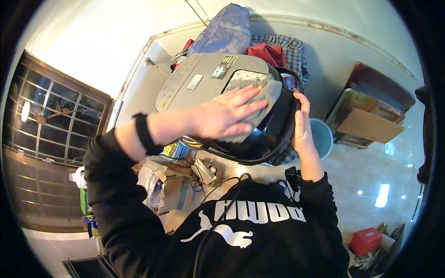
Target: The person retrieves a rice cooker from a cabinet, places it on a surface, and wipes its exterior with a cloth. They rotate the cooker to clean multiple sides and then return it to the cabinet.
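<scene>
In front of me is a grey and black household appliance with a printed panel and a label on its top. Its black rim curves around a dark, glossy hollow on the near side. My left hand, slightly blurred, lies palm down with spread fingers over a fluffy grey cloth. The cloth covers part of the appliance's top and hangs toward the hollow. At the right side, my right hand grips the rim, thumb and fingers upward. What lies under my left palm is hidden.
Behind the appliance are a grey-blue bag, a red bag and checked fabric. A light-blue bucket stands at right, near leaning boards. Cardboard, plastic wrap and cables lie on the floor.
</scene>
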`<state>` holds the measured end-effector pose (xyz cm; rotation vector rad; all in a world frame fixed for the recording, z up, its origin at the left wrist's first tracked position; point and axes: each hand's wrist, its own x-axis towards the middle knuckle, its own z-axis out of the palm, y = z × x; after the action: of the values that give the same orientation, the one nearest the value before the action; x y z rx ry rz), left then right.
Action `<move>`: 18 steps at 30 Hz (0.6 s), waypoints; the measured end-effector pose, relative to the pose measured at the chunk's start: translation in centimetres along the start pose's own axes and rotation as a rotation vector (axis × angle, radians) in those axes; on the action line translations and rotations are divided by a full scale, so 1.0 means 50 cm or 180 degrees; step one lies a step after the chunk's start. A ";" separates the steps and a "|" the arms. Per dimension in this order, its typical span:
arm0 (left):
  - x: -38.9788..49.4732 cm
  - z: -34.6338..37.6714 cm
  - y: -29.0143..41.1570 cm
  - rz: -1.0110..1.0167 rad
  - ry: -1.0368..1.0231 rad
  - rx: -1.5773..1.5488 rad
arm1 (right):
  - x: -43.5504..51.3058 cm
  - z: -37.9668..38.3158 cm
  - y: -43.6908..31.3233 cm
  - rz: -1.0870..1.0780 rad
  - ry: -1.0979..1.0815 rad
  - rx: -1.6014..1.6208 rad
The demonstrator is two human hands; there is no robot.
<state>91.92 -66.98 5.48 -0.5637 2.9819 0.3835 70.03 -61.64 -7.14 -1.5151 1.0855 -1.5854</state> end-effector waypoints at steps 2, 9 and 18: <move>0.039 0.001 -0.043 -0.0204 -0.0053 0.0128 | 0.001 0.003 0.002 0.0025 -0.0014 0.0077; 0.033 -0.017 -0.228 -0.1302 -0.0118 -0.0241 | 0.006 0.007 0.008 0.0091 0.0010 0.0259; -0.167 -0.015 -0.355 -0.2620 -0.0039 -0.0272 | 0.009 0.009 0.013 0.0159 0.0129 0.0407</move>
<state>106.21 -80.25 3.22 -1.6660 2.4222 0.4163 70.40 -62.36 -7.56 -1.3670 1.0160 -1.6253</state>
